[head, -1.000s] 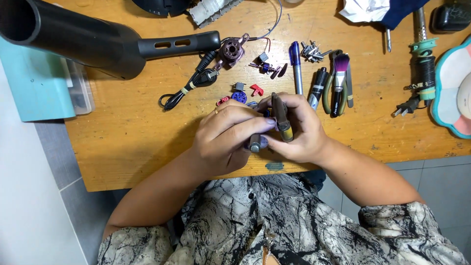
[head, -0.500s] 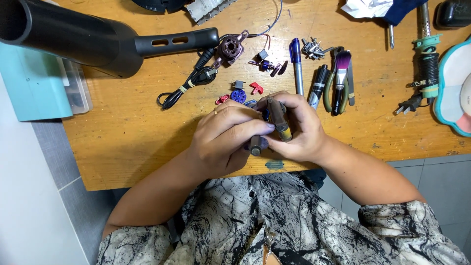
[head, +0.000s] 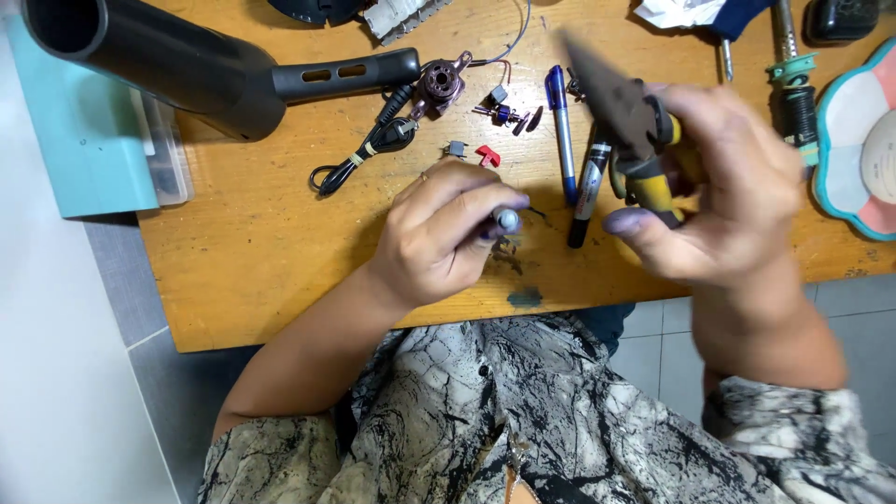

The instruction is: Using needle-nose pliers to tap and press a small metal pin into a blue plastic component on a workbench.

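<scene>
We pinched a small grey cylindrical part [head: 507, 220] in our left hand [head: 439, 238] over the middle of the bench [head: 243, 252] while our right hand [head: 719, 182] gripped yellow-handled pliers [head: 630, 121] raised to its right, apparently mid-disassembly, needing the pliers brought carefully onto that part.

Lighting was bright and even — soft shadows lay under both hands on the table [head: 243, 271]. Right hand [head: 719, 196] and pliers [head: 630, 117] were motion-blurred; remainder sharp.
</scene>
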